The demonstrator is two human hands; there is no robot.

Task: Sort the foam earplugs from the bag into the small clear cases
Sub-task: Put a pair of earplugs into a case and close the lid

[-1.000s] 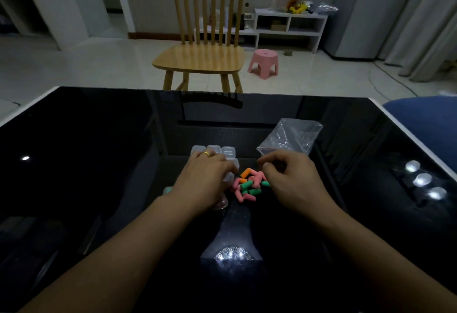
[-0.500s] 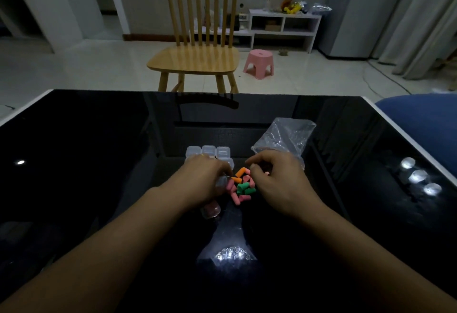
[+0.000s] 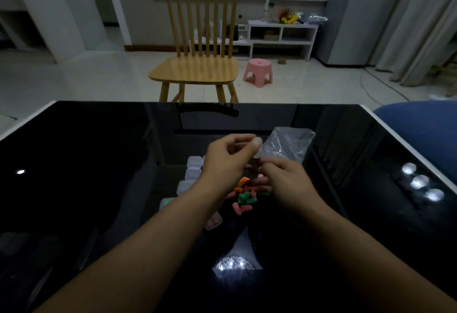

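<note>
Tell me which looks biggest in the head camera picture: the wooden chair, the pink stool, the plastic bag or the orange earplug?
As they look in the head view, largest to smallest:
1. wooden chair
2. plastic bag
3. pink stool
4. orange earplug
The bag lies nearer the camera than the stool, so their true order is unsure.

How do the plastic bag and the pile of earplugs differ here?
The plastic bag is clear and crinkled; the earplugs are opaque pink, orange and green. The bag lies farther from the person, beyond the right hand; the earplugs sit nearer, between both forearms. The bag is one piece, the earplugs many loose pieces. Both rest on the black table.
</note>
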